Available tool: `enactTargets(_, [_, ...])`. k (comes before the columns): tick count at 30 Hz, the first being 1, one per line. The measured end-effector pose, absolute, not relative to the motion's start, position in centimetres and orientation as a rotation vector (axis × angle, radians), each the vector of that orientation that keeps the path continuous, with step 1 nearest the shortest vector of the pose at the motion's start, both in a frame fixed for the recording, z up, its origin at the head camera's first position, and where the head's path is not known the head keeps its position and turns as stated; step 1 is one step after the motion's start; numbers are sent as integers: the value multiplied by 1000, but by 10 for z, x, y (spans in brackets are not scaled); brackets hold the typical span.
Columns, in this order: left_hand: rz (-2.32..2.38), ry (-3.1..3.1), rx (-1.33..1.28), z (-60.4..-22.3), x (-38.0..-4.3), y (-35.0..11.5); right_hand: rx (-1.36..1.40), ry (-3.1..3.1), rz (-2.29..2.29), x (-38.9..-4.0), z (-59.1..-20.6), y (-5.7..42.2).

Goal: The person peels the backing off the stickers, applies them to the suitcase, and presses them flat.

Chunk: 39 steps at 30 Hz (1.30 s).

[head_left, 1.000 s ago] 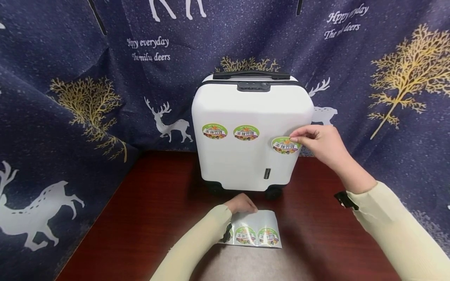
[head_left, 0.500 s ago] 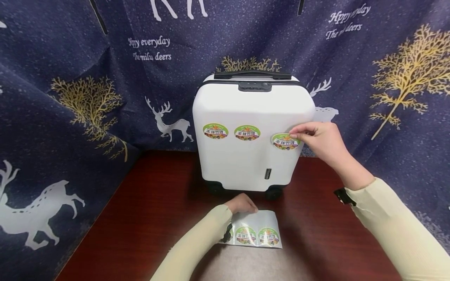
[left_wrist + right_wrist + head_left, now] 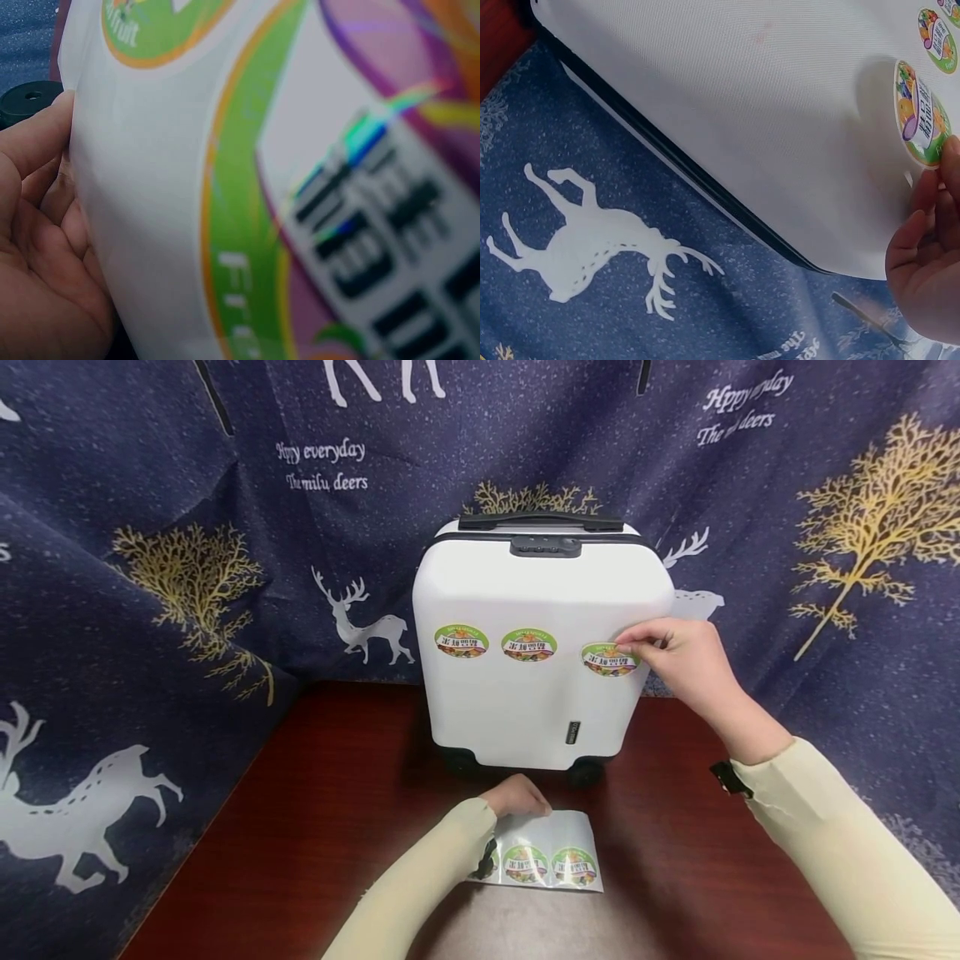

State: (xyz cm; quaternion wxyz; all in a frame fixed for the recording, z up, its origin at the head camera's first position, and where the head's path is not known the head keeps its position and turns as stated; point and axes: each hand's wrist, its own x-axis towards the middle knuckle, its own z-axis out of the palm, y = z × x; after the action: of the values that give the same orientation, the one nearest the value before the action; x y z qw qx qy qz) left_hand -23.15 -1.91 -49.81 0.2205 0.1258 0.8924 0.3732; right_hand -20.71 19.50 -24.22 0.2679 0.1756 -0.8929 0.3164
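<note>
My right hand (image 3: 678, 656) pinches an oval fruit sticker (image 3: 604, 662) by its upper right edge, in front of the right side of a white suitcase (image 3: 495, 710). In the right wrist view the held sticker (image 3: 921, 112) casts a shadow on the suitcase shell. Two matching stickers, a left one (image 3: 461, 642) and a middle one (image 3: 528, 645), lie flat on the suitcase in a row. Low in front of it, my left hand (image 3: 516, 797) grips the far edge of a sticker sheet (image 3: 558, 828); the left wrist view shows thumb and fingers at the sheet's edge (image 3: 142, 195).
The suitcase stands upright on a dark red table (image 3: 337, 793), its black handle (image 3: 540, 520) and combination lock (image 3: 545, 546) at the top. A small black label (image 3: 573, 732) sits low on its front. Behind hangs a blue deer-print cloth (image 3: 360, 552).
My right hand has raised the held sticker slightly, closer to the height of the other two. The left hand and the sheet have stayed in place.
</note>
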Motion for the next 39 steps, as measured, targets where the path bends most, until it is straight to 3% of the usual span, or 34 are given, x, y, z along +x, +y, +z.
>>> enactTargets(39, [1054, 2475, 335, -500, -230, -18, 469, -2189, 693, -211, -259, 185])
